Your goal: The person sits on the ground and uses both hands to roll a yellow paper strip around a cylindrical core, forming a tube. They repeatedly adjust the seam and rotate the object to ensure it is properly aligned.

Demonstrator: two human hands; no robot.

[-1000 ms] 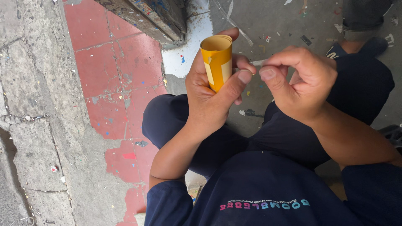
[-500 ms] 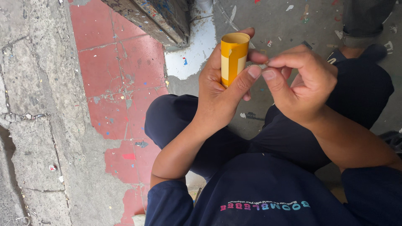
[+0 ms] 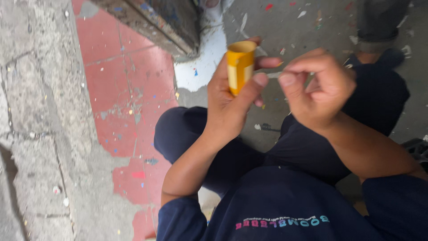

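1. Yellow paper tube [image 3: 240, 67] with paler stripes sits upright in your left hand [image 3: 229, 100], open end up; your thumb presses its near side and your fingers wrap behind it.
2. Your right hand [image 3: 318, 91] is just right of the tube, close to it but apart, with thumb and forefinger pressed together as if pinching something very small. You cannot tell from this view what the pinch holds.
3. A thin pale strip [image 3: 272, 75] shows between the tube and your right fingertips; whether it touches either is unclear.
4. Below the tube lie your knees in dark trousers [image 3: 187, 134], and nearer still your dark blue shirt [image 3: 285, 209].
5. Left of the tube, the floor is worn red tile [image 3: 120, 89], bordered farther left by rough grey concrete [image 3: 35, 111].
6. Above and left of the tube stands a dark, paint-flecked block [image 3: 165, 22], with a white patch [image 3: 205, 58] at its foot.
7. Behind the tube, grey floor [image 3: 303, 27] carries scattered paper scraps.
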